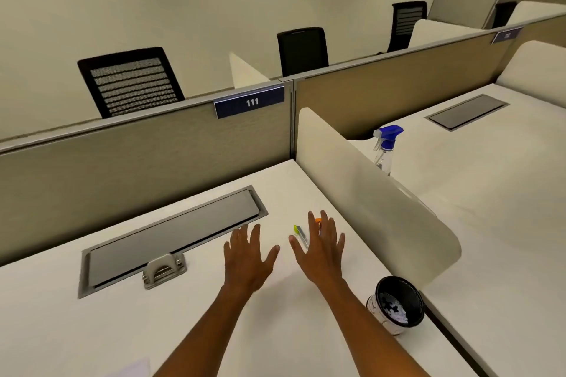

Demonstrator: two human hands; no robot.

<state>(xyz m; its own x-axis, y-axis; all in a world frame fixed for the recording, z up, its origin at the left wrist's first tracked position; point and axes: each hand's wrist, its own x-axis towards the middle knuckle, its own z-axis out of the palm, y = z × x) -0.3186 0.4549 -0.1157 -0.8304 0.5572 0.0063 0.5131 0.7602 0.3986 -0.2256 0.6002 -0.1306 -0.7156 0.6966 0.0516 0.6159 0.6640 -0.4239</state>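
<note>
A slim pale pen with a yellow-green cap (299, 234) lies flat on the white counter (214, 330), between the right hand's (321, 251) thumb and forefinger. Its long axis runs away from the person, with the cap end forward and slightly left. Both the right hand and the left hand (245, 260) have fingers (324, 223) spread straight, holding nothing. A small orange object (318, 220) peeks out between the right fingers. A grey metal cable flap (174, 242) lies left of the fingers, and a cream divider panel (367, 193) stands to their right.
</note>
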